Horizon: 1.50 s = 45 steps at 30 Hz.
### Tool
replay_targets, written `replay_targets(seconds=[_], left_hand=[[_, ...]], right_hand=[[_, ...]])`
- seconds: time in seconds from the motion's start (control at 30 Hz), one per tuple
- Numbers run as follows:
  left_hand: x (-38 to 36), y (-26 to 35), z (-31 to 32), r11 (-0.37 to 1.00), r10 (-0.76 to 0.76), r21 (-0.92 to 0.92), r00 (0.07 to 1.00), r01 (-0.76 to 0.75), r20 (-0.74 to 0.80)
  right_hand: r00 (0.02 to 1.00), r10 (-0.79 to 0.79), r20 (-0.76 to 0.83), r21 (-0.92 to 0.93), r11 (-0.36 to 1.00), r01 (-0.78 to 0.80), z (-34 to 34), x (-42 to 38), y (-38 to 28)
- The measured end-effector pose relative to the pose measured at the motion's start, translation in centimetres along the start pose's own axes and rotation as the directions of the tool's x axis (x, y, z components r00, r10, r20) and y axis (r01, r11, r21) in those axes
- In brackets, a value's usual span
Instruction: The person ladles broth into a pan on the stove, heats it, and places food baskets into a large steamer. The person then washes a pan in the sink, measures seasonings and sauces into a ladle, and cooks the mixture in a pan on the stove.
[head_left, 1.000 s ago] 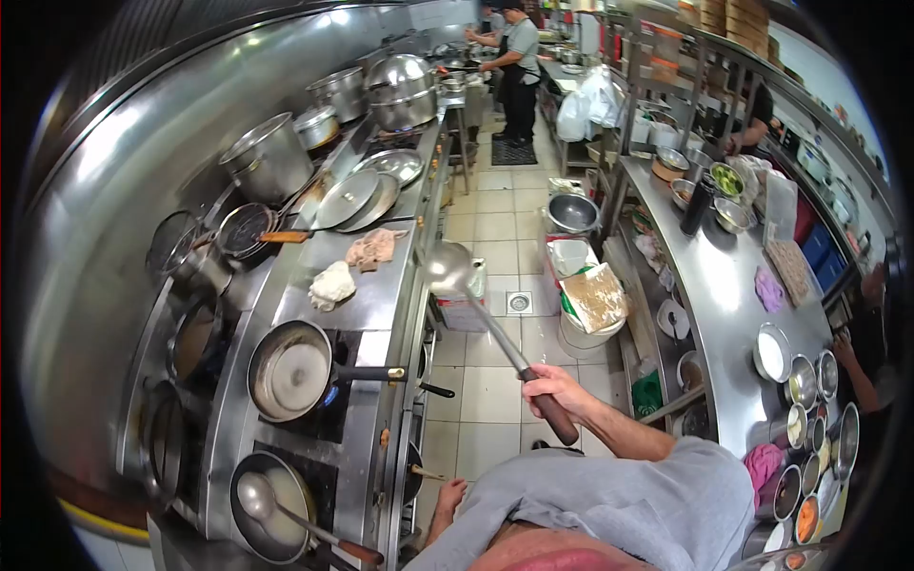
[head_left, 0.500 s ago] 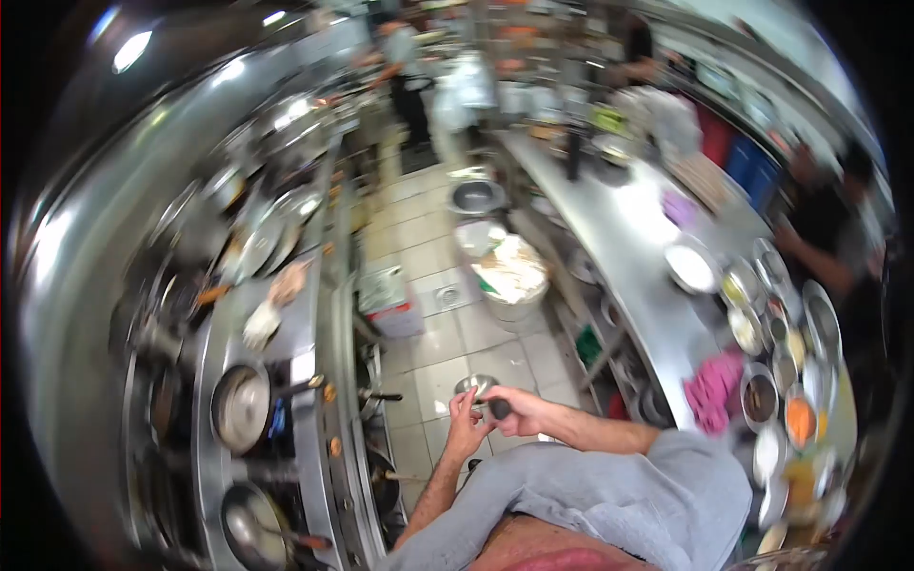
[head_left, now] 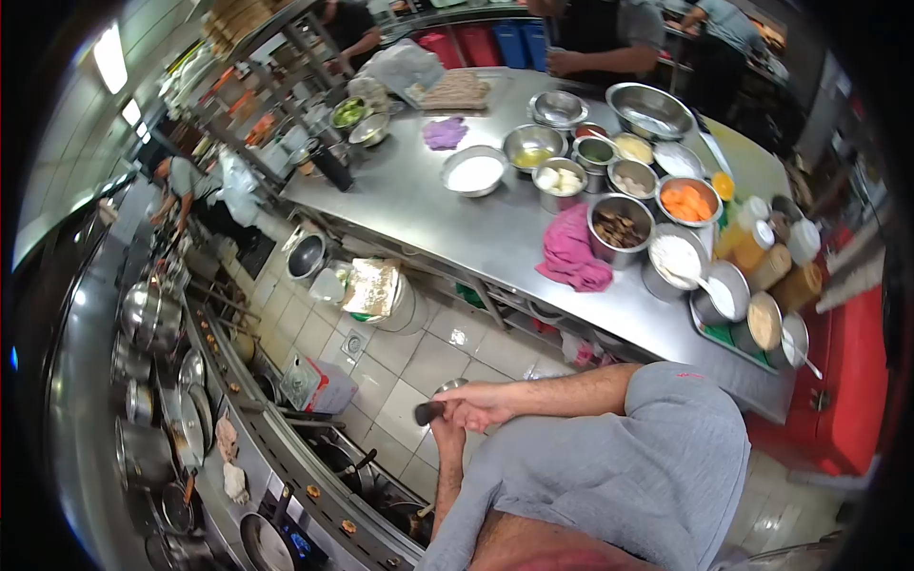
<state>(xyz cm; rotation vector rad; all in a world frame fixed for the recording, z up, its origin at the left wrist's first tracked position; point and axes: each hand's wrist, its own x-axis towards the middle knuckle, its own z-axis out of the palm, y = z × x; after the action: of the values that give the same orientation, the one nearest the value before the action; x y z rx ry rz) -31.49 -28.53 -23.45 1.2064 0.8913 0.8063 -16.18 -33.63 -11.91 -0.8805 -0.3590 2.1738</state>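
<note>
My right hand (head_left: 473,407) is closed round a dark-handled tool (head_left: 428,413), in front of my body above the tiled floor. Just beneath it and partly covered is my left hand (head_left: 447,434), beside a small metal bowl (head_left: 451,385); whether its fingers grip the bowl is hidden. To the right of both hands stands the steel counter (head_left: 419,214) with a pink cloth (head_left: 577,249) and metal containers of sliced carrot (head_left: 687,203), brown pieces (head_left: 619,228) and white powder (head_left: 677,257).
On the left is a stove with pans (head_left: 267,544), a lit burner and pots (head_left: 143,457). A foil-topped bin (head_left: 400,306) and a red-and-white box (head_left: 324,383) stand on the floor. Other people (head_left: 181,186) are across the counter and down the aisle.
The view has swung right, bringing more of the counter and its containers into sight. My right hand, still on the dark handle, now covers more of my left hand.
</note>
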Motion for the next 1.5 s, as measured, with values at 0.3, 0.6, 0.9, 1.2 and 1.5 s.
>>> replay_targets(seconds=[0.3, 0.6, 0.9, 1.2, 1.5], left_hand=[[-1.8, 3.5, 0.4, 1.000, 0.023, -0.014, 1.000, -0.023, -0.014], [-4.6, 11.2, 3.1, 0.952, 0.280, -0.220, 0.893, -0.212, 0.352], [-9.0, 16.4, 10.2, 0.860, 0.439, -0.479, 0.737, -0.178, 0.514], [-13.8, 14.4, 23.6, 0.882, 0.367, -0.462, 0.755, -0.097, 0.543], [-14.7, 15.0, 27.4, 0.909, 0.377, -0.375, 0.736, -0.180, 0.562]], right_hand=[[0.680, -0.484, -0.551, 0.029, 0.804, 0.595, -4.5, -9.7, 5.8], [-0.010, -0.408, -0.913, -0.257, 0.556, 0.790, -5.8, -21.0, 14.9], [-0.761, 0.289, -0.580, -0.746, 0.186, 0.639, -14.1, -47.7, 26.8], [-0.805, -0.209, -0.556, -0.754, 0.534, 0.382, -19.2, -54.7, 25.6], [-0.814, -0.571, -0.105, -0.720, 0.608, -0.334, -16.3, -50.8, 27.8]])
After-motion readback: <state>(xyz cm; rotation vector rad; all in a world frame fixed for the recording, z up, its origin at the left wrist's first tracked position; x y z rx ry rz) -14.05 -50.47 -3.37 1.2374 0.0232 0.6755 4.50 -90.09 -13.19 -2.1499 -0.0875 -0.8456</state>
